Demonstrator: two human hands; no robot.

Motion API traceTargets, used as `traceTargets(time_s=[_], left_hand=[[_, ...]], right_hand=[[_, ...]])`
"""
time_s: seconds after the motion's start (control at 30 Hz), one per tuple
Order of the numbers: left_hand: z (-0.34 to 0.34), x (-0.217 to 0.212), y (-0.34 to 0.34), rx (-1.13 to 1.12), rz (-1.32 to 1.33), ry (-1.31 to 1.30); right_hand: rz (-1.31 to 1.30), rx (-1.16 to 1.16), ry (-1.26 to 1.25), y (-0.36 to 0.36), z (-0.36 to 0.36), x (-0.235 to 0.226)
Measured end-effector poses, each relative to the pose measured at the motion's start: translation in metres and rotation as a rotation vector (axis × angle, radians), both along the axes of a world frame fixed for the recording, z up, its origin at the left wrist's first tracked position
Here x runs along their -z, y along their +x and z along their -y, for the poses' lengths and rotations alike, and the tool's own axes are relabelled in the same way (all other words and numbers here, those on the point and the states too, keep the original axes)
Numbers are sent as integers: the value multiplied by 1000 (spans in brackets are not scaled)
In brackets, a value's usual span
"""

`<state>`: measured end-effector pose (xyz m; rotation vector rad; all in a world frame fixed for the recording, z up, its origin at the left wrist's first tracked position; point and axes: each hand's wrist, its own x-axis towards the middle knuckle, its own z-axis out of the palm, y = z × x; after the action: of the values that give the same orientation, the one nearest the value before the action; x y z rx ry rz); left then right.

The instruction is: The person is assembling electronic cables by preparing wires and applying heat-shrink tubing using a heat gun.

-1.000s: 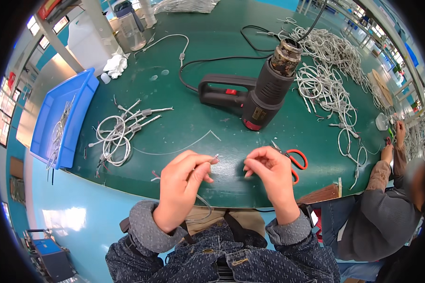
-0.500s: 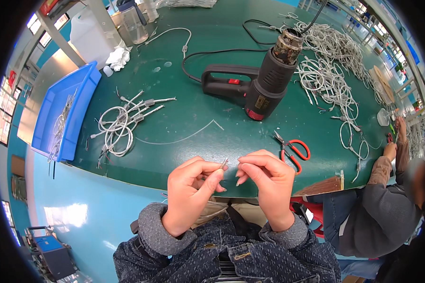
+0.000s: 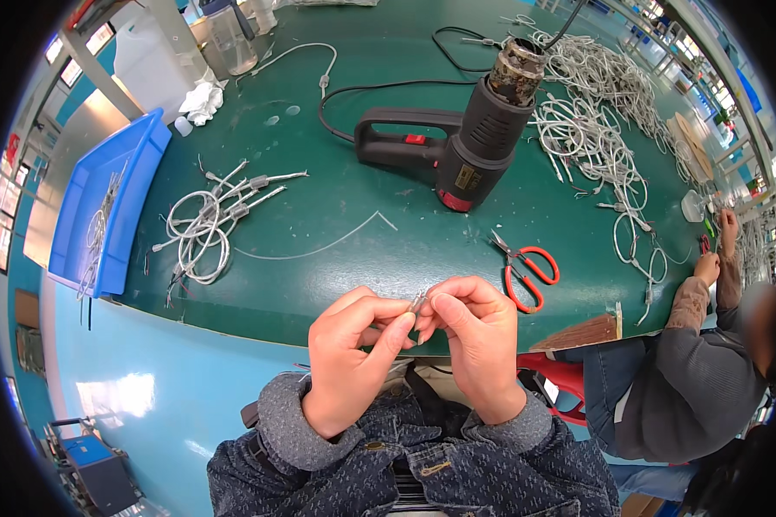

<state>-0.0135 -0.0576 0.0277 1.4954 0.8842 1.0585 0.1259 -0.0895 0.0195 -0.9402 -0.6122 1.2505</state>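
My left hand (image 3: pixel 353 349) and my right hand (image 3: pixel 474 332) meet over the near edge of the green table (image 3: pixel 388 207). Between their fingertips they pinch a small clear piece on a thin white wire (image 3: pixel 418 303). Most of that wire is hidden by my fingers. On the table just beyond my hands lies a loose thin white strand (image 3: pixel 319 248). Red-handled scissors (image 3: pixel 526 271) lie to the right of my right hand.
A black heat gun (image 3: pixel 466 146) stands mid-table with its cord running back. A bundle of white cables (image 3: pixel 203 224) lies at left beside a blue tray (image 3: pixel 103 202). A big heap of white cables (image 3: pixel 595 129) fills the right. Another person (image 3: pixel 690 379) sits at right.
My two hands have come closer together and drawn back toward my body at the table edge, the small wire piece still pinched between them.
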Motion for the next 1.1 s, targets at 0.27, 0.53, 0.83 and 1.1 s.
traceTargets(time_s=[0.27,0.53,0.83,1.1], left_hand=[[0,3,1,0,-21,19],[0,6,3,-15,-26,45],[1,3,1,2,-102,96],[3,-1,-1,16,31,-68]], right_hand=[[-11,6,6,0,0,2],[-16,6,-1,-1,-1,1],[176,12,73,1,0,2],[588,87,200,3,1,-8]])
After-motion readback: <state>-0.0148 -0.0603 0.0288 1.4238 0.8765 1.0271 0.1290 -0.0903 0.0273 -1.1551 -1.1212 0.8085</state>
